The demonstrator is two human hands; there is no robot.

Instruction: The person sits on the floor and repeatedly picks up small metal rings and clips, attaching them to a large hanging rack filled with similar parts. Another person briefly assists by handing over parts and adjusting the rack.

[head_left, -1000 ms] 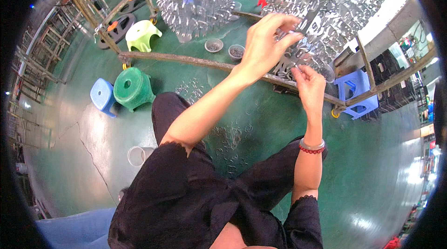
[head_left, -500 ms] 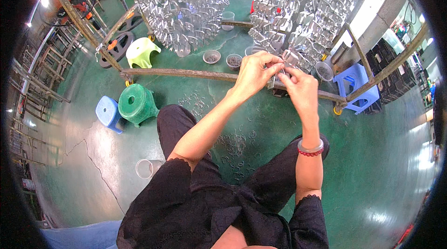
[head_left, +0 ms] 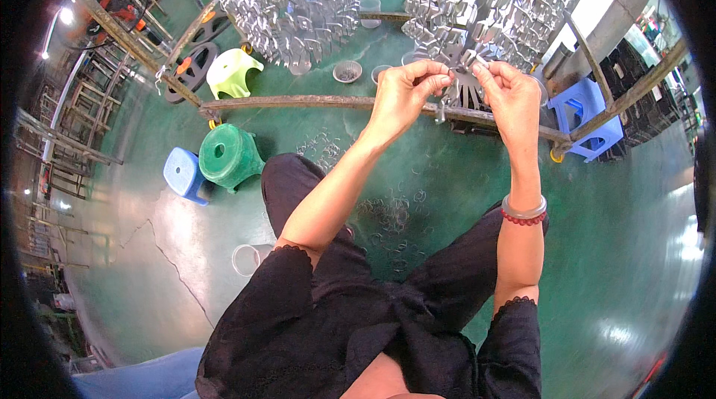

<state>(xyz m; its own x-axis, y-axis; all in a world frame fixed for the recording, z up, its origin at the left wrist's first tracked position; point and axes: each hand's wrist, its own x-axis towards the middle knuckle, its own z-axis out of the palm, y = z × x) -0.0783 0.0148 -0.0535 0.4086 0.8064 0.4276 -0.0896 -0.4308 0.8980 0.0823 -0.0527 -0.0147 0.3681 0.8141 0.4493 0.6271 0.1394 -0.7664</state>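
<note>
Two dense clusters of silvery metal parts hang ahead of me, one at the left and one at the right. My left hand is raised near the bottom of the right cluster, thumb and forefinger pinched together. Whatever is between those fingertips is too small to name. Just across from it, my right hand pinches a small silvery metal piece at the cluster's lower end. A gap separates the two hands. A grey bangle and a red bead bracelet circle my right wrist.
A rusty frame bar crosses in front of me. Small bent metal pieces lie scattered on the green floor. Bowls stand beyond the bar. Green, blue and yellow-green stools stand at left, another blue stool at right.
My hands were close together at the fingertips and are now apart, the right one having moved up and to the right. The view has shifted slightly.
</note>
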